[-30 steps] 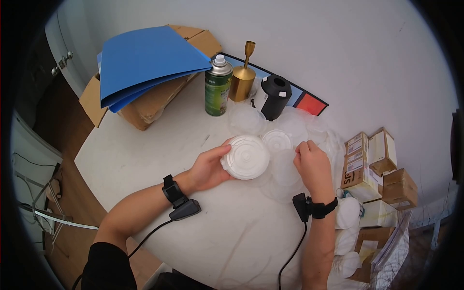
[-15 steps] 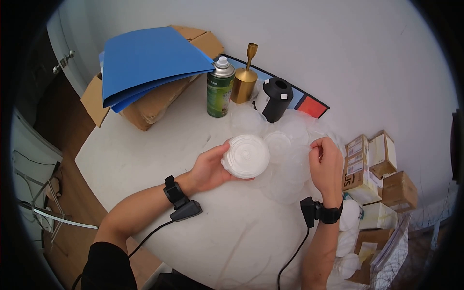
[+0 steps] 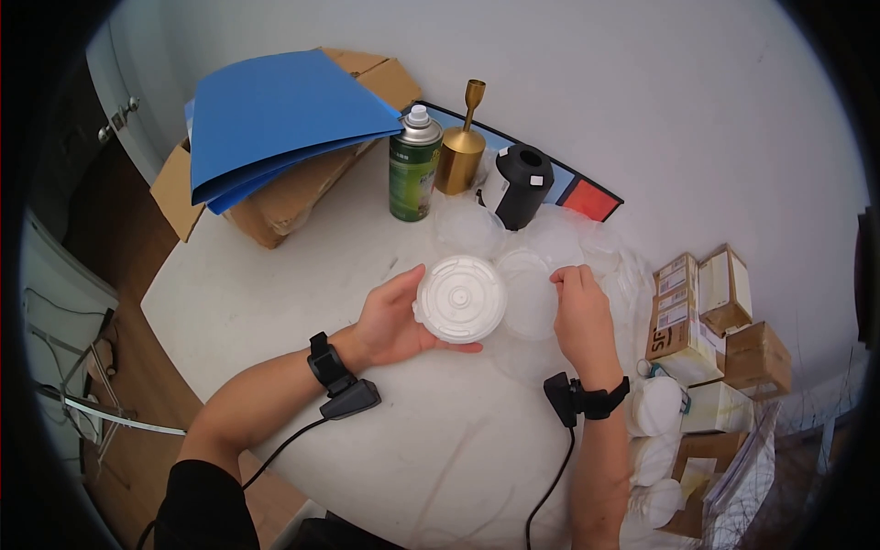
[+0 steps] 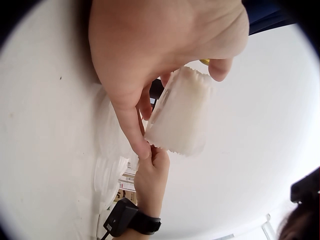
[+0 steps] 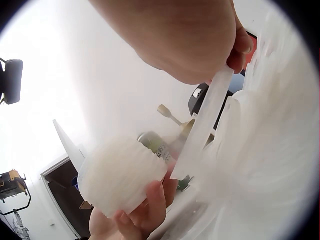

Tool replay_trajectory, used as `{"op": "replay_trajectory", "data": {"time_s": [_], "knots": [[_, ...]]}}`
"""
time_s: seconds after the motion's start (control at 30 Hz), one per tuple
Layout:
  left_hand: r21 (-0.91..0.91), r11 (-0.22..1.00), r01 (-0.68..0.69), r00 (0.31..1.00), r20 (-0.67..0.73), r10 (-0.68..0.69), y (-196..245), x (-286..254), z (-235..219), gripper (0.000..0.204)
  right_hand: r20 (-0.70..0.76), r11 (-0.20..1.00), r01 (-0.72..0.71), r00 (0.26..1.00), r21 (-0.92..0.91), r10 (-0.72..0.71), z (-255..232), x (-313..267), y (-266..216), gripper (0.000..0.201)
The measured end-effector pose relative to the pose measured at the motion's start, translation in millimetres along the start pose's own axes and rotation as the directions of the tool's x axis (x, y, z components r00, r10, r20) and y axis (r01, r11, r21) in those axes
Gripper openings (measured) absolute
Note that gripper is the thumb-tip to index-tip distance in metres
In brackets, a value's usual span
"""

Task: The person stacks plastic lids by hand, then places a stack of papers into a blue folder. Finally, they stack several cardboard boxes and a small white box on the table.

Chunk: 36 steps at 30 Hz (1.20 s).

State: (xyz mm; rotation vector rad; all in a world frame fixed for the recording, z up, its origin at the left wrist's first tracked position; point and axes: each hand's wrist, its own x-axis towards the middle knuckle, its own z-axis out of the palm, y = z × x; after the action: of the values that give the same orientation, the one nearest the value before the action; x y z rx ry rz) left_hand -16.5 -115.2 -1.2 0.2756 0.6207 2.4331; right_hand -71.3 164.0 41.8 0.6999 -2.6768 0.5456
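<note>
My left hand (image 3: 390, 316) holds a thick stack of white plastic lids (image 3: 461, 299) over the table, its fingers reaching below the stack. In the left wrist view, the stack (image 4: 182, 112) shows its many ragged edges between thumb and fingers. To the right, my right hand (image 3: 585, 321) pinches one translucent lid (image 5: 205, 120), which hangs edge-on from the fingertips in the right wrist view. That lid is beside the stack and apart from it. Loose clear lids (image 3: 469, 227) lie spread on the table behind and around the right hand.
Behind the lids stand a green spray can (image 3: 414, 170), a brass candlestick (image 3: 460, 156) and a black cylinder (image 3: 522, 188). Blue folders (image 3: 284, 115) lie on a cardboard box (image 3: 275, 211) at the back left. Small cartons (image 3: 683, 316) sit beyond the white table's (image 3: 266, 302) right side.
My right hand moved right, then came back left towards the stack with a lid in its fingers. The stack tilted slightly, and the left thumb lifted off its rim.
</note>
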Motion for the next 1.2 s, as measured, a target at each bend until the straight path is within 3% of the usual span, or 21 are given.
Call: {"op": "replay_trajectory", "data": {"time_s": [0.1,0.2,0.3,0.33,0.43,0.53,0.63,0.67,0.97,1.2], "knots": [[0.013,1.0,0.003,1.0,-0.002,-0.003,-0.9,1.9,0.5,0.068,0.017,0.998,0.028,0.999,0.052,-0.029,1.6,0.0,-1.8,0.023],[0.031,0.999,-0.024,1.0,-0.019,0.024,0.4,0.5,-0.6,0.067,-0.017,0.997,-0.081,0.997,-0.004,0.081,-6.6,2.1,-1.0,0.017],[0.087,0.996,-0.031,0.999,-0.014,0.032,-3.1,1.2,-2.1,0.065,-0.187,0.985,-0.166,0.968,0.04,0.17,-19.7,7.4,0.2,0.01],[0.113,0.993,-0.022,1.0,-0.009,0.023,-3.5,2.1,-1.8,0.064,-0.233,0.984,-0.148,0.958,0.099,0.168,-24.2,9.3,-0.6,0.01],[0.172,0.985,0.008,1.0,-0.015,-0.005,-3.7,2.6,3.4,0.064,-0.157,0.89,-0.172,0.953,0.421,0.259,-42.9,11.3,-34.7,0.012],[0.22,0.975,0.022,1.0,0.003,-0.023,-6.8,1.3,4.4,0.067,-0.209,0.933,0.104,0.977,0.344,-0.031,-32.3,8.3,-66.1,0.015],[0.242,0.969,0.039,0.999,0.02,-0.045,-6.7,-0.5,6.6,0.07,-0.229,0.958,0.205,0.961,0.2,-0.157,-17.7,4.7,-79.3,0.02],[0.243,0.969,0.048,0.998,0.022,-0.055,-6.0,-1.0,7.7,0.072,-0.215,0.962,0.21,0.962,0.175,-0.17,-16.7,4.1,-79.7,0.027],[0.282,0.959,0.04,0.995,0.075,-0.063,-6.1,-1.5,9.1,0.089,-0.205,0.971,0.221,0.958,0.092,-0.198,-12.5,0.4,-86.8,0.036],[0.338,0.941,0.031,1.0,-0.01,-0.029,-5.2,-1.9,10.5,0.077,-0.238,0.97,0.241,0.943,0.005,-0.233,-6.4,-3.3,-96.7,0.027]]}}
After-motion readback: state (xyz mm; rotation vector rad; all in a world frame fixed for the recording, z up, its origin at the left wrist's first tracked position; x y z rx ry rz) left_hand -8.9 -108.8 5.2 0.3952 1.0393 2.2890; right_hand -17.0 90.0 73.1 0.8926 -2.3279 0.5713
